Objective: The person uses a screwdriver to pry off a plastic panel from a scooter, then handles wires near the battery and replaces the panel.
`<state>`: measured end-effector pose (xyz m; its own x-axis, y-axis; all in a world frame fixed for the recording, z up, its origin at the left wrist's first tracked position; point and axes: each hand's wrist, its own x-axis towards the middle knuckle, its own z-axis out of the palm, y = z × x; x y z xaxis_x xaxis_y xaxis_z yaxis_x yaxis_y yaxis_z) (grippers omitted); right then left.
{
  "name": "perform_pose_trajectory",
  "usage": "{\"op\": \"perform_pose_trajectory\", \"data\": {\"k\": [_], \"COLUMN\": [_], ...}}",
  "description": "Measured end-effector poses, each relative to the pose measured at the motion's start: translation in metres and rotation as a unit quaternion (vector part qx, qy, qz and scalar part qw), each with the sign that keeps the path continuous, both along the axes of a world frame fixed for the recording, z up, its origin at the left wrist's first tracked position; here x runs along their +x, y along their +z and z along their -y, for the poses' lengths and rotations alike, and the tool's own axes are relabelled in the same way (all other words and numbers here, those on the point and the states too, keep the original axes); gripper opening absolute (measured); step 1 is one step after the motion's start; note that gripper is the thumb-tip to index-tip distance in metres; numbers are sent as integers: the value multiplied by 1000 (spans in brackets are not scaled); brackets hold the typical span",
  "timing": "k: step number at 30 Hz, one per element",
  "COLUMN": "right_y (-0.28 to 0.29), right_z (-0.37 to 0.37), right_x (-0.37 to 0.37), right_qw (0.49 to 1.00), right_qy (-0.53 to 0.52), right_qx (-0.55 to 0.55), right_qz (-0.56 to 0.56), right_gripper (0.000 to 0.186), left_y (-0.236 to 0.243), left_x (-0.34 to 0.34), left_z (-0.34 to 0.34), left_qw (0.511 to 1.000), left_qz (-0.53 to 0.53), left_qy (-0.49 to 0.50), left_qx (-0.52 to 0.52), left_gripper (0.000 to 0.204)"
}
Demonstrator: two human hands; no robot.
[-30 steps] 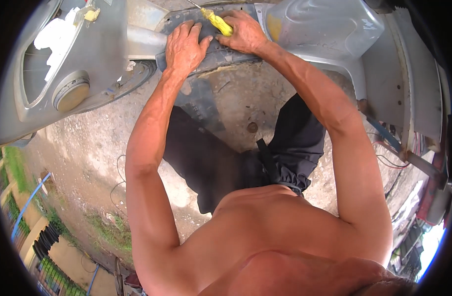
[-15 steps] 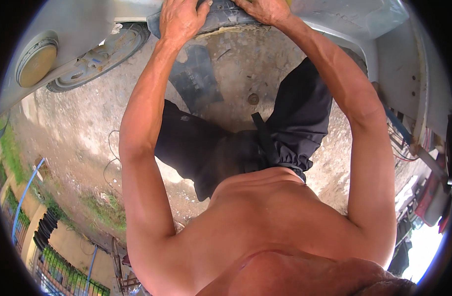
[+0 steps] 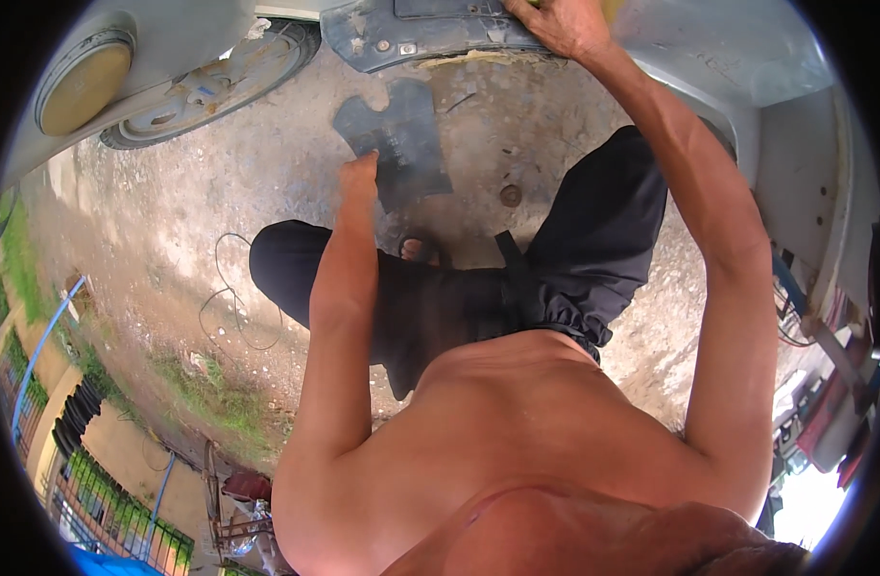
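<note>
My left hand [image 3: 360,177] is low over the ground, at the left edge of a flat dark sheet with a notched end [image 3: 406,144]. Its fingers are mostly hidden, and I cannot tell whether it touches the sheet. At the top edge, my right hand [image 3: 569,27] is curled against a dark grey panel with bolts [image 3: 430,34], its thumb stretched to the left. Bits of something yellow show beside the fingers, which are partly cut off by the frame.
Grey vehicle bodywork [image 3: 718,48] spans the top and right. A wheel [image 3: 209,91] and a round yellowish cap [image 3: 84,84] are at upper left. A thin wire [image 3: 233,298] lies on the dirt ground, with a blue hose [image 3: 46,355] farther left. My black-trousered legs [image 3: 593,221] are bent.
My left hand has left the dark bolted panel and come down beside the flat sheet on the ground. The right hand stays at the panel. The whole view has shifted slightly.
</note>
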<state>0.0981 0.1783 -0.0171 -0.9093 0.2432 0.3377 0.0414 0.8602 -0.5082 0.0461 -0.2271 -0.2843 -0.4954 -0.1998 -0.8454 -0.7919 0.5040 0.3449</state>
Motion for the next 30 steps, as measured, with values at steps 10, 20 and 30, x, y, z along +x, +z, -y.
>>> {"op": "perform_pose_trajectory", "data": {"k": [10, 20, 30], "right_y": [1, -26, -29], "right_z": [-1, -16, -13], "right_x": [3, 5, 1], "right_qw": [1000, 997, 999], "right_qy": [-2, -2, -8], "right_qx": [-8, 61, 38], "right_qz": [15, -40, -13], "right_gripper": [32, 35, 36], "left_y": [-33, 148, 305], "left_x": [26, 8, 43], "left_z": [-12, -26, 11], "left_qw": [937, 959, 879], "left_qz": [-229, -77, -214], "left_qy": [-186, -39, -30], "left_qx": [-187, 270, 424], "left_gripper": [54, 38, 32]}}
